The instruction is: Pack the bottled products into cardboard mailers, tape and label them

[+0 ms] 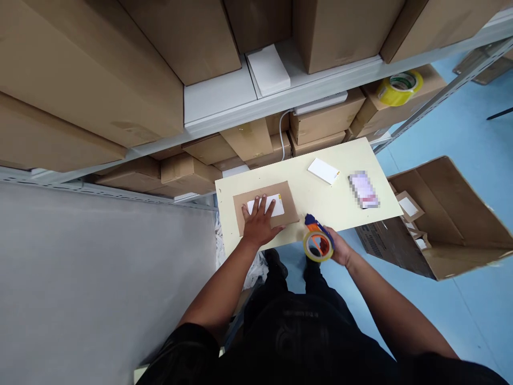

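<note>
My left hand (259, 222) lies flat with fingers spread on a brown cardboard parcel (288, 206) that carries a white label (276, 205). The parcel rests on a small cream table (320, 198). My right hand (340, 248) is closed round an orange and blue tape dispenser (318, 239) with a roll of clear yellowish tape, held at the table's near edge just right of the parcel.
A white card (324, 170) and a blurred-out item (363, 190) lie further right on the table. An open cardboard box (441, 219) stands on the blue floor at right. Metal shelves (224, 101) hold large cartons; a yellow tape roll (399, 85) sits on one.
</note>
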`<move>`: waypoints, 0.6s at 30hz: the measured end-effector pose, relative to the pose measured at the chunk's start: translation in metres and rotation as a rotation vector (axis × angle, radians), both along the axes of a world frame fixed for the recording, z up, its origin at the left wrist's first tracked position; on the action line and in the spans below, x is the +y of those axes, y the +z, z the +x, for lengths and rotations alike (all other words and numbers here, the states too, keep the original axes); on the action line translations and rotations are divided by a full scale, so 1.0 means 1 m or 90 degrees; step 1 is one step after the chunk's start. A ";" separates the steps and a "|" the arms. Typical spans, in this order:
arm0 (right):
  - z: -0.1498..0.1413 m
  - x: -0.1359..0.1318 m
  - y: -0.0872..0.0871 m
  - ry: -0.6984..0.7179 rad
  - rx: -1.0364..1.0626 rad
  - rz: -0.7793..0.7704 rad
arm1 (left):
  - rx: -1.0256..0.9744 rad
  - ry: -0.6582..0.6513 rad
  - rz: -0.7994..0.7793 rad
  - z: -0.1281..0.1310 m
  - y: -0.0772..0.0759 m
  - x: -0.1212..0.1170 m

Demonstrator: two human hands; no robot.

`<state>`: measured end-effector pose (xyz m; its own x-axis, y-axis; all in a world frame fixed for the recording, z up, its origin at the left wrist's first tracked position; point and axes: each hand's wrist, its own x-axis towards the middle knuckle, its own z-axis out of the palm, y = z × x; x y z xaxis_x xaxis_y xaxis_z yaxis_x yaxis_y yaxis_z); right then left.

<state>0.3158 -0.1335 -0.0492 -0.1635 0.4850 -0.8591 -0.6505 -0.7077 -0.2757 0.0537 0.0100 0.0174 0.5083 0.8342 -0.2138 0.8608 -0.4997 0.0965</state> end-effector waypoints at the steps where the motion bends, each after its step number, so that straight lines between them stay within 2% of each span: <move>1: -0.009 -0.016 0.000 -0.022 0.011 -0.006 | -0.002 0.011 0.000 0.005 -0.001 -0.001; 3: -0.032 -0.035 -0.001 -0.059 0.045 0.009 | -0.005 0.040 -0.003 0.016 -0.004 -0.006; 5: -0.057 -0.036 -0.004 -0.105 0.059 0.033 | -0.005 0.080 -0.011 0.028 -0.003 -0.014; 8: -0.078 -0.014 -0.007 -0.174 0.066 0.065 | 0.006 0.119 -0.044 0.036 0.004 -0.026; 11: -0.068 0.020 -0.007 -0.179 0.075 0.074 | 0.020 0.061 -0.102 0.022 0.017 -0.034; 13: -0.050 0.048 -0.005 -0.120 0.073 0.045 | 0.028 0.008 -0.116 0.003 0.023 -0.034; 15: -0.031 0.083 -0.001 -0.018 0.055 0.032 | 0.031 -0.017 -0.091 -0.016 0.025 -0.032; 18: -0.013 0.134 0.008 0.137 -0.035 0.005 | 0.011 -0.086 -0.048 -0.036 0.016 -0.024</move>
